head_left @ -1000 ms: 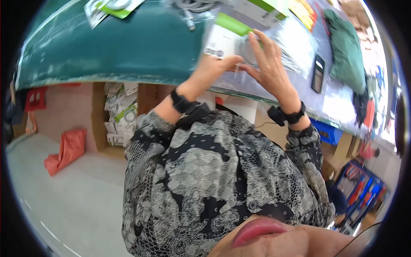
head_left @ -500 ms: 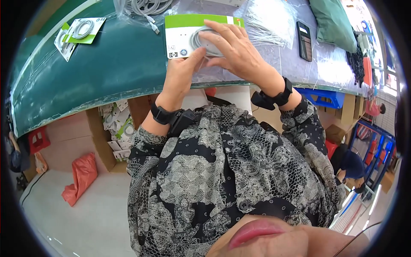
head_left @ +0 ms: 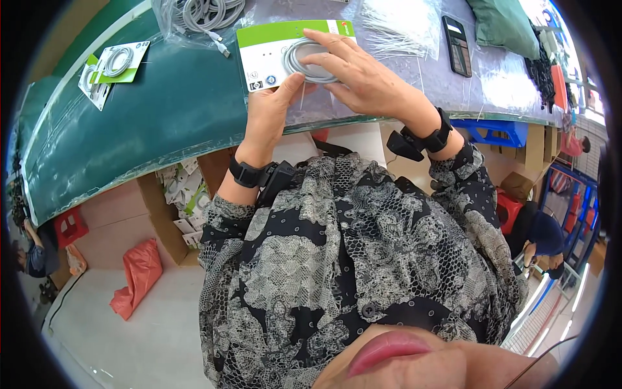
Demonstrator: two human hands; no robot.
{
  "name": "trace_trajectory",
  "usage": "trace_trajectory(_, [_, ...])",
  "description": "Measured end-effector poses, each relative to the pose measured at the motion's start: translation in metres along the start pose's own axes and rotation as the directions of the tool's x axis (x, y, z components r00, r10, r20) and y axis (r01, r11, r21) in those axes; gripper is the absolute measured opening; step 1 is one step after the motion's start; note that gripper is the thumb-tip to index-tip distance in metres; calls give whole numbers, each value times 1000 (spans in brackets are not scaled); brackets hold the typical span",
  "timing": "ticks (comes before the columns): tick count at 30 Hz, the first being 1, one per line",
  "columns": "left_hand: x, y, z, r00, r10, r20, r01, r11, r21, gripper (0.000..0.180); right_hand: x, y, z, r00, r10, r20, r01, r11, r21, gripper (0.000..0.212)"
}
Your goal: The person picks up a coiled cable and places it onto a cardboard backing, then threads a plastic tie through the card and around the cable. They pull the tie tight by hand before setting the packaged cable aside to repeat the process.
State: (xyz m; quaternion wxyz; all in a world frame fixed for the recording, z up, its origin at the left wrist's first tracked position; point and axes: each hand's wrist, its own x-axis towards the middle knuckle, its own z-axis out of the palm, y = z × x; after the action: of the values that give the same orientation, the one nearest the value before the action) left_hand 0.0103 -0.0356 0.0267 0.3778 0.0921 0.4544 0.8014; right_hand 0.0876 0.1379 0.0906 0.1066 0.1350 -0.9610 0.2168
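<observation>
A white and green backing card [head_left: 262, 61] is held up over the near edge of the table, tilted a little. My left hand [head_left: 267, 120] grips its lower edge, the thumb on the front and the other fingers mostly hidden behind. A coiled grey cable [head_left: 293, 59] lies flat against the card's front. My right hand [head_left: 376, 81] is closed over the coil's right side, its fingers bent across the loops and the thumb partly hidden. Below the card a thin pale strip hangs between the hands; what it belongs to is hard to make out.
Two carded cables [head_left: 120, 61] lie at the far left. Behind the card sits a clear bag of grey cables [head_left: 204, 16]. White zip ties [head_left: 398, 29], a phone [head_left: 457, 48] and a green cushion [head_left: 502, 29] are to the right. Below the table stands a carton [head_left: 165, 217] of carded goods.
The card has tilted slightly and more of the coil shows beside my right fingers. My view has shifted a little, moving the table's things. Both hands keep their hold.
</observation>
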Motion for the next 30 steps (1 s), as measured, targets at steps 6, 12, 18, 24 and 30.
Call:
trace_trajectory(6, [-8, -2, 6, 999, 41, 30, -38, 997, -72, 32, 4, 3, -2, 995, -73, 65, 73, 997, 9, 48])
trace_trajectory(12, [-9, -2, 13, 998, 3, -69, -13, 989, -144, 34, 9, 2, 6, 997, -80, 18, 77, 990, 121, 47])
trace_trajectory(18, [2, -13, 3, 995, -62, -76, 44, 973, -226, 36, 1, 2, 14, 990, -33, -134, 39, 998, 41, 37])
trace_trajectory(24, [-3, -7, 8, 993, -119, -12, 113, 970, -215, 35, 0, 8, 9, 999, -24, -39, 25, 999, 32, 31])
trace_trajectory(30, [-10, -6, 14, 995, -101, 15, 102, 971, -219, 35, 1, 21, 10, 995, -91, 51, 87, 993, 74, 31])
